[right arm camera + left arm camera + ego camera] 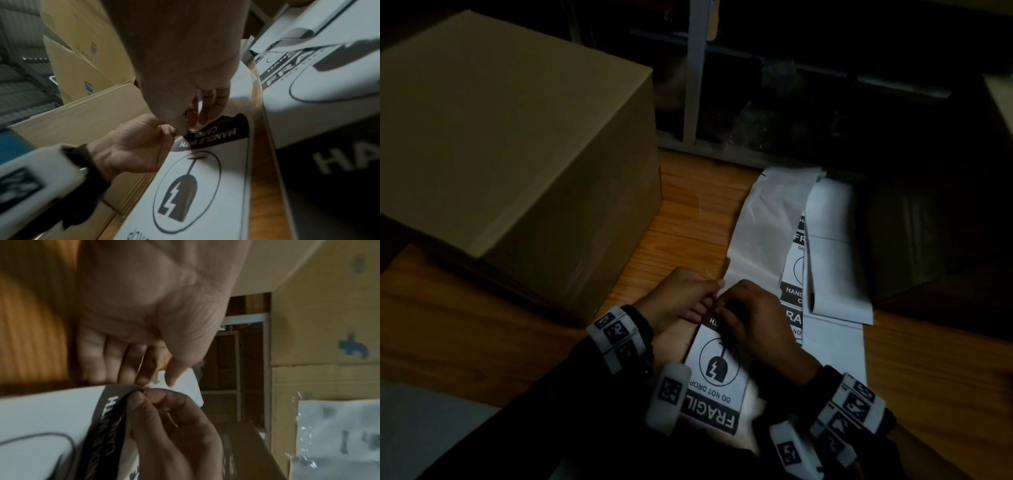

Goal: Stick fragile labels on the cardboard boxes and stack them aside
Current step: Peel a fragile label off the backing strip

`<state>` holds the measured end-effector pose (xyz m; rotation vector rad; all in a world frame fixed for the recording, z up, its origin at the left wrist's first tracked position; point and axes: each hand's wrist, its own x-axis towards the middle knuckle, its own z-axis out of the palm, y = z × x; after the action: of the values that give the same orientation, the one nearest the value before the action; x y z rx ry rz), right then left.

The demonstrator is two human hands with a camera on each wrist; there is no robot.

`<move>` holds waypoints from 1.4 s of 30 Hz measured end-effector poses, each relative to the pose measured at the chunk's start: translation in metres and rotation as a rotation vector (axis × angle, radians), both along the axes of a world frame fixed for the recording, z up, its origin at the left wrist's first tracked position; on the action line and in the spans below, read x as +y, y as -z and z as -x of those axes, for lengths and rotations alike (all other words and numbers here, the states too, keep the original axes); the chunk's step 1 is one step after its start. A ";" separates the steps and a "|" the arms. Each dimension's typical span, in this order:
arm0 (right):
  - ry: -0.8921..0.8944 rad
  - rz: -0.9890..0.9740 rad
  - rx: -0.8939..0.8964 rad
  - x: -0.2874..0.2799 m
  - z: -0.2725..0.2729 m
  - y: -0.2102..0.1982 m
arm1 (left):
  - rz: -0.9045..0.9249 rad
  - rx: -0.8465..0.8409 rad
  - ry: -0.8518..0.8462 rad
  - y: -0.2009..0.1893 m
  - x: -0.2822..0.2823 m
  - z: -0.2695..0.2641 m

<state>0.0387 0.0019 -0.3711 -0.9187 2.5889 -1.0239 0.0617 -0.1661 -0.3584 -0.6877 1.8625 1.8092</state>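
A large plain cardboard box (510, 137) stands on the left of the wooden table (688, 212). In front of me lies a white fragile label (717, 370) with a broken-glass symbol, still on its strip. Both hands meet at its far corner. My left hand (714, 291) pinches the white backing paper (185, 386) between thumb and fingers. My right hand (720, 310) pinches the black "HANDLE WITH CARE" corner (222, 133) of the label, which curls up off the backing. In the right wrist view the right hand (192, 125) is just above the left hand (133, 146).
More of the label strip (825, 257) lies folded over itself to the right, with further fragile labels showing. A dark box (914, 240) sits beyond it. A metal shelf frame (695, 68) runs along the back. Stacked cardboard boxes (329, 321) stand nearby.
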 end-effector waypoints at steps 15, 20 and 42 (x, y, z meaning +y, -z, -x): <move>-0.051 0.153 0.085 0.006 0.010 0.003 | -0.076 -0.018 0.080 0.013 -0.010 0.023; -0.108 0.108 0.110 0.008 0.015 0.006 | -0.071 -0.012 0.061 0.015 -0.013 0.024; 0.068 -0.275 0.002 0.011 0.009 -0.009 | 0.037 0.156 0.011 0.016 -0.022 -0.010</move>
<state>0.0298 0.0129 -0.3623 -0.7679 2.6899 -0.6568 0.0720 -0.1881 -0.3743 -0.5623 2.0000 1.8723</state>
